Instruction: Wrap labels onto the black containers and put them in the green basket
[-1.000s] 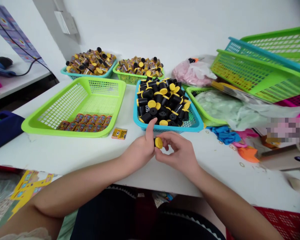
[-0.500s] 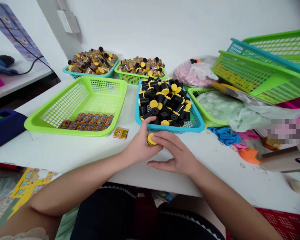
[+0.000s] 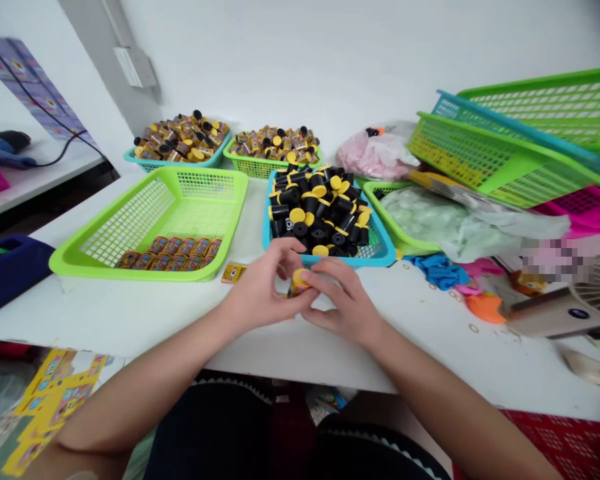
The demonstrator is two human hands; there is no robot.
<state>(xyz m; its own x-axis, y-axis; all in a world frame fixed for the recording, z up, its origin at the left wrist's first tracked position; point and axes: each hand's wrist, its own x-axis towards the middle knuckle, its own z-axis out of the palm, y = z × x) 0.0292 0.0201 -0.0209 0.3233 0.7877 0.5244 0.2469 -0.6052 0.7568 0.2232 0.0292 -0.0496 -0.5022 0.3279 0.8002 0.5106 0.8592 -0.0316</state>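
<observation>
The left hand [image 3: 260, 293] and right hand [image 3: 343, 300] clamp a yellow-capped canister [image 3: 298, 281] between their fingertips, just before the blue basket [image 3: 350, 261], still heaped with bare black canisters [image 3: 315, 213]. Few labelled canisters [image 3: 173, 253] line the green basket [image 3: 145, 267]; two far baskets [image 3: 180, 160] sit full.

- Left hand [image 3: 260, 293], right hand [image 3: 343, 300]: bare.
- Left forearm [image 3: 145, 380], right forearm [image 3: 455, 407]: bare, tapering to the wrists, lower frame.
- Dark garment [image 3: 215, 427]: lower centre, edged by white zigzag trim [image 3: 235, 381].

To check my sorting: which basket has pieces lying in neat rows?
The lime-green basket at front left: its wrapped cylinders lie in two rows; the others are heaped.
</observation>
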